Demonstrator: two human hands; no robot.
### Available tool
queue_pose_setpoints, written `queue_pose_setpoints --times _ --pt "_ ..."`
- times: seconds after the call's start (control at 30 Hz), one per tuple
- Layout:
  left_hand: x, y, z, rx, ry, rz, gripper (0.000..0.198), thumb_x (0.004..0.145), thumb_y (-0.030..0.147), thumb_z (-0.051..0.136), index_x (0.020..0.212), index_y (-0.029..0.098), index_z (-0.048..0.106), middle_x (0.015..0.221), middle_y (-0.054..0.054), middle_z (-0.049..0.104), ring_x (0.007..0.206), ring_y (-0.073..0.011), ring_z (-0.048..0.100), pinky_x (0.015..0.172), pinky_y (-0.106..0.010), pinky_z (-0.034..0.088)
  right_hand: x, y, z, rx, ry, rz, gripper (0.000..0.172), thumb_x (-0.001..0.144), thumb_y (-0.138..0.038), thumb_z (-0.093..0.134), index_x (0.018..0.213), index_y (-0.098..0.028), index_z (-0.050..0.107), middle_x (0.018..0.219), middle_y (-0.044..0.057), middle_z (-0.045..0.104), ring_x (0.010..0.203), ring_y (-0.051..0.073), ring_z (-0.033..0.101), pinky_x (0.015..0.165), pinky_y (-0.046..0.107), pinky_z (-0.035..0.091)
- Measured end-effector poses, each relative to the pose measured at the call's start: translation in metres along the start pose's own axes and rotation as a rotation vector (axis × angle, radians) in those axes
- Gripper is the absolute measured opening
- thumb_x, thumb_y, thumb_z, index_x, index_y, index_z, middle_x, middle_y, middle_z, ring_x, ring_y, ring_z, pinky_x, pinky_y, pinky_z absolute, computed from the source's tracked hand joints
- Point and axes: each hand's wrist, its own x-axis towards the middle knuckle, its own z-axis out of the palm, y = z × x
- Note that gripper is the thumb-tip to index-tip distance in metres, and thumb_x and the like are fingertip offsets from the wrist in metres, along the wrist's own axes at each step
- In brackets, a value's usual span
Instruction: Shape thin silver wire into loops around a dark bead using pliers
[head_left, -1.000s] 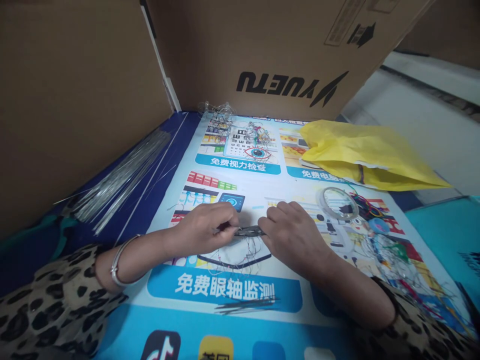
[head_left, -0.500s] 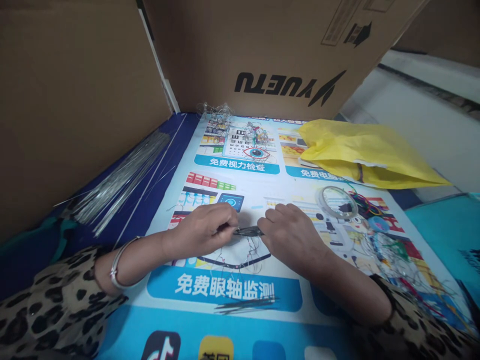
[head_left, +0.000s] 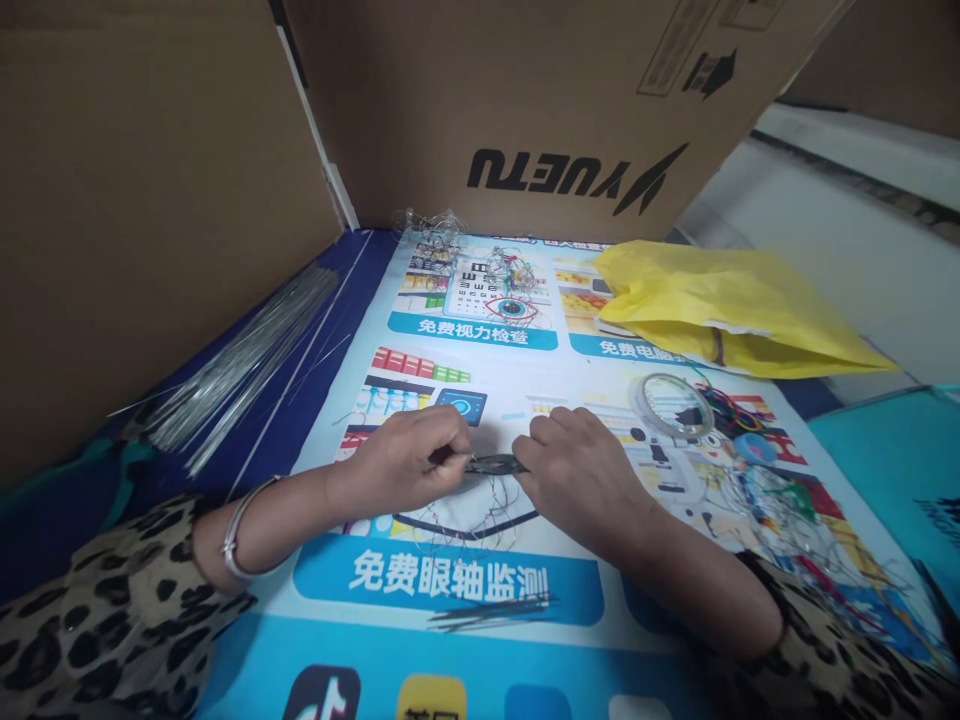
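Observation:
Both my hands rest on a printed poster point(head_left: 480, 585) spread over the table. My left hand point(head_left: 405, 462) is closed in a pinch on a thin wire at the tip of small dark pliers point(head_left: 495, 464). My right hand point(head_left: 581, 470) is closed round the handles of the pliers. Loose thin wires point(head_left: 469, 515) with small beads lie under and just in front of the hands. A silver bangle point(head_left: 236, 525) sits on my left wrist.
A bundle of straight silver wires point(head_left: 240, 360) lies at the left. Cardboard walls point(head_left: 150, 200) stand at the left and back. A yellow plastic bag point(head_left: 735, 310), a roll of clear tape point(head_left: 671, 400) and a tangle of coloured wire pieces point(head_left: 780, 500) lie at the right. Short dark wires point(head_left: 495, 608) lie near me.
Almost nothing differs: both hands stay pinched together at the pliers, with only a slight shift of the fingers and of the camera.

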Motion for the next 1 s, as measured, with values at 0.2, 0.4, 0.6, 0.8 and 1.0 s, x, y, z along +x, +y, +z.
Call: queue_pose_setpoints --times 0.2,0.4,0.6,0.8,1.0 --pt "-0.002 0.0 0.002 0.035 0.035 -0.045 0.009 0.073 0.009 0.045 0.069 0.017 0.046 0.065 0.002 0.054 0.058 -0.0077 0.047 0.052 -0.02 0.038 0.0 -0.006 0.001 -0.041 0.036 0.02 0.009 0.072 -0.017 0.056 0.063 -0.019 0.055 0.064 0.003 0.054 0.067 0.018 0.043 0.062 0.032 0.02" --pt "0.001 0.005 -0.001 0.014 -0.014 -0.21 0.008 0.07 0.008 0.047 0.068 0.016 0.048 0.06 0.004 0.05 0.052 -0.0054 0.043 0.048 -0.017 0.035 -0.001 -0.007 0.0 -0.04 0.015 0.017 0.008 0.072 -0.016 0.055 0.065 -0.02 0.055 0.065 0.003 0.055 0.066 0.018 0.044 0.061 0.032 0.02" --pt "0.006 0.006 -0.009 -0.057 -0.1 -0.241 0.011 0.071 0.009 0.046 0.071 0.016 0.054 0.064 0.003 0.055 0.056 -0.0067 0.048 0.052 -0.018 0.038 -0.002 -0.007 0.0 -0.044 0.029 0.013 0.01 0.071 -0.013 0.053 0.063 -0.018 0.055 0.062 0.003 0.056 0.062 0.016 0.044 0.058 0.031 0.019" --pt "0.01 0.002 -0.022 -0.153 -0.287 -0.282 0.012 0.078 0.014 0.048 0.072 0.015 0.058 0.065 0.002 0.06 0.058 -0.0069 0.052 0.053 -0.016 0.038 -0.003 -0.006 0.002 -0.052 0.024 0.01 0.011 0.072 -0.013 0.053 0.063 -0.019 0.055 0.062 0.004 0.055 0.062 0.017 0.044 0.058 0.031 0.019" --pt "0.009 0.003 -0.022 -0.139 -0.258 -0.266 0.012 0.079 0.014 0.048 0.07 0.015 0.055 0.06 0.003 0.058 0.054 -0.006 0.049 0.051 -0.016 0.035 -0.002 -0.005 0.002 -0.019 -0.022 0.025 0.008 0.072 -0.016 0.055 0.065 -0.02 0.056 0.064 0.003 0.056 0.064 0.018 0.046 0.059 0.031 0.021"
